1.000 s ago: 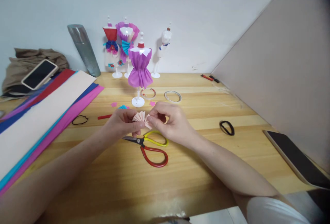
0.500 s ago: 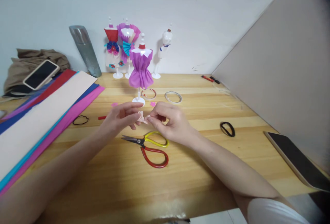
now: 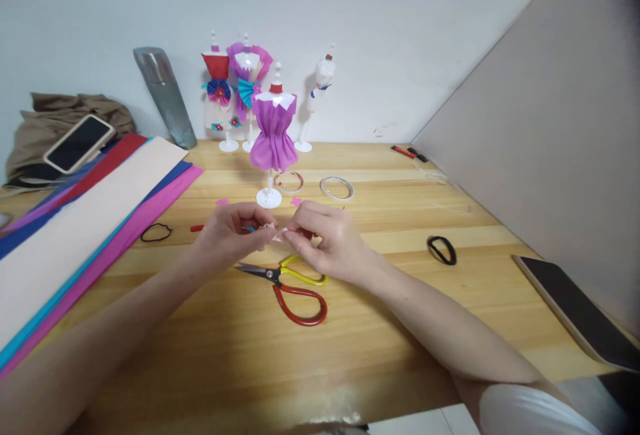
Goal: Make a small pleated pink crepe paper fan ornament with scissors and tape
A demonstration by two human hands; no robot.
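Between my two hands is a small piece of pale pink crepe paper (image 3: 278, 235), gathered and partly hidden by the fingers. My left hand (image 3: 237, 229) pinches its left side between thumb and fingers. The right side is pinched by my right hand (image 3: 325, 235). Just below lie open scissors (image 3: 274, 276) with one yellow and one red handle, blades pointing left. Behind my hands a white mannequin stand (image 3: 269, 197) holds a small bust in a purple paper dress (image 3: 274, 135). A bit of blue shows behind my left fingers.
Three more small busts stand at the wall beside a grey bottle (image 3: 167, 98). Coloured paper strips (image 3: 100, 221) and a phone (image 3: 80, 143) are at left. Two tape rings (image 3: 337, 188) lie behind my hands. To the right are a black band (image 3: 441, 250) and a dark tablet (image 3: 575, 308).
The fingers of my left hand, spread beside the paper before, have closed on it. The paper now shows less between my hands.
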